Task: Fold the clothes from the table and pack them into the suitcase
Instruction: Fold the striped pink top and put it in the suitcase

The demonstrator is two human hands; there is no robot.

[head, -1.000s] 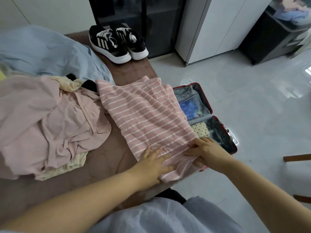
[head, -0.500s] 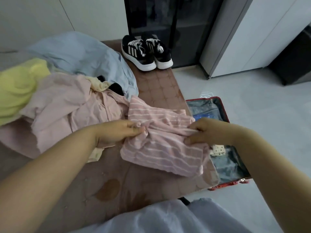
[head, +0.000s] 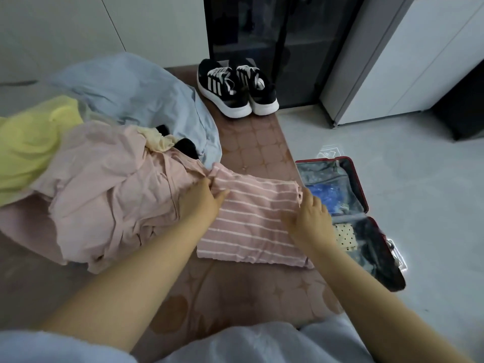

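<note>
My left hand [head: 201,204] and right hand [head: 310,218], forearms bare; pale blue-grey top [head: 248,344], short sleeve [head: 52,348] at left.

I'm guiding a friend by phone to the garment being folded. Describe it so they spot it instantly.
Find the brown patterned table, then its right edge beside the open red suitcase on the floor. The striped garment lies flat, with the left hand and right hand touching it. Unlike the plain clothes heaped to its left, it is pink with thin white stripes.

Bare table [head: 251,148] runs clear to the sneakers [head: 235,93]; clothes heap [head: 104,192] blocks left, open suitcase [head: 314,171] lies right.
</note>
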